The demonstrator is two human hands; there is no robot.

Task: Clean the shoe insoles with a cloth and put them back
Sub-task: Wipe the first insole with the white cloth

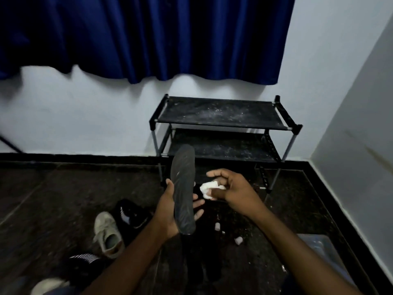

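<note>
The left hand [168, 209] reaches forward from a raised forearm, palm turned inward, thumb along one edge of the insole [183, 184] and fingers wrapped round behind its lower half, so the insole stands nearly upright in the air with its rounded toe end up. The right hand [234, 190] hovers just beside it, fingers curled and pinching a crumpled white cloth [208, 188], which is near the insole's edge but apart from it. The insole is dark, flat, long and matte, with faint pale marks. Behind it stands a black shoe rack [221, 114] with dusty fabric shelves and metal legs, against a pale wall. On the dark speckled floor [63, 199], left of the forearm, lie a worn beige shoe [107, 233] and a black shoe [133, 211], close together.
</note>
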